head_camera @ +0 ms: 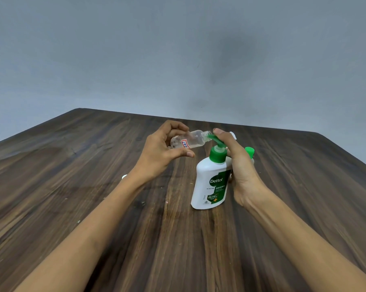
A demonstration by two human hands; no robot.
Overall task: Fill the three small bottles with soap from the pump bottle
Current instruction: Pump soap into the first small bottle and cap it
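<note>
Two bare hands work over a dark wooden table (93, 186). Left hand (163, 150) grips a small clear bottle (190, 140), tilted nearly on its side, open mouth pointing right and meeting the green spout of the white pump bottle (209, 182). Right hand (239, 163) wraps around the right side of the pump bottle, a fingertip pressing on the green pump head (216, 152). Just behind that hand, farther right, a green-capped bottle (249, 152) peeks out, mostly hidden. A small white object (124, 177) lies on the table, left of the left wrist.
</note>
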